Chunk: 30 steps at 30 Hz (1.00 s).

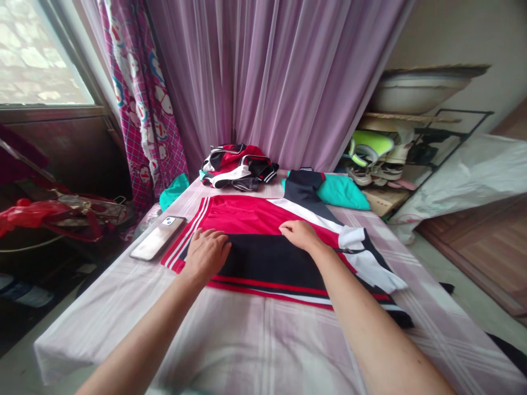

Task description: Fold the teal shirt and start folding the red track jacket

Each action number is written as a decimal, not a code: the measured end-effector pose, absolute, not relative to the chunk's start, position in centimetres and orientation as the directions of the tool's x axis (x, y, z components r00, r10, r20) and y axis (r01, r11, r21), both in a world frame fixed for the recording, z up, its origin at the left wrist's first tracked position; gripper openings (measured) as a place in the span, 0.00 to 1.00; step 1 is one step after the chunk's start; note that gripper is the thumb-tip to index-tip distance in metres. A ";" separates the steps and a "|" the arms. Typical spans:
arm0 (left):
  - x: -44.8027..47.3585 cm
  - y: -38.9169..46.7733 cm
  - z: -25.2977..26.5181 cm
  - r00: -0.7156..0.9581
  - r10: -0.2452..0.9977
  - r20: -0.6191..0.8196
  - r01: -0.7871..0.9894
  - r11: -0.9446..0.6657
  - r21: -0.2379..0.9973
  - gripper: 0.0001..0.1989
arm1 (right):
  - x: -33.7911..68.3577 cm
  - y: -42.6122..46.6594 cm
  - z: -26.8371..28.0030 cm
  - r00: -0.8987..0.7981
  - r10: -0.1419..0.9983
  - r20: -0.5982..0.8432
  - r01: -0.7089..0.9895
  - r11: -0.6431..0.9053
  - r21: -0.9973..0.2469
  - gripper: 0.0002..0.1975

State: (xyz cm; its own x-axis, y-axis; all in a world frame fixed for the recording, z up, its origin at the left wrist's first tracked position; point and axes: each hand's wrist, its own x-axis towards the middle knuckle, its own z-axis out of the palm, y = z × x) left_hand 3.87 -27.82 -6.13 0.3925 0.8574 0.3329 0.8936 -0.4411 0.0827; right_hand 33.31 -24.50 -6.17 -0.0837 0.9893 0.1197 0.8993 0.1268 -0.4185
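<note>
A red, white and black jacket (242,211) lies spread on the table, its striped hem to the left. One black part (267,258) of it is laid over the red along the near side, with red and white stripes at its near edge. My left hand (206,251) rests palm down on the left end of that black part, fingers laid out on the cloth. At the black part's far edge, my right hand (300,235) has its fingers curled together on the fabric; its fingertips are partly hidden. A dark grey sleeve (304,192) extends toward the back.
Left of the jacket lies a phone (158,238). Behind it are a heap of red, black and white clothes (239,167) and a folded teal garment (343,192). A checked cloth covers the table (247,345). A shoe rack (444,137) stands to the right, purple curtains (272,77) behind.
</note>
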 end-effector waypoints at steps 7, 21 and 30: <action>11.4 -22.6 -6.8 0.549 0.812 0.198 0.808 -0.576 0.121 0.13 | 30.7 -18.2 -7.4 0.007 0.991 0.134 0.710 0.090 -0.698 0.13; 10.6 -20.6 -11.6 0.570 0.772 0.280 0.729 -0.633 0.261 0.18 | 34.8 -15.4 -12.5 0.436 0.874 0.213 0.754 -0.225 -0.617 0.16; 10.2 -20.7 -12.3 0.563 0.764 0.314 0.716 -0.641 0.276 0.19 | 35.1 -15.8 -12.4 0.183 0.897 0.403 0.875 0.039 -0.483 0.17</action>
State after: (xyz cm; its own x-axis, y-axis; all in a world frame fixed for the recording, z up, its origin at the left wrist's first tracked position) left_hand 10.16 -20.66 -12.28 0.5633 0.7642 0.3143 0.7159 -0.6413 0.2762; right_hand 35.10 -15.76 -12.39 0.1826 0.8970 0.4026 0.8749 0.0386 -0.4828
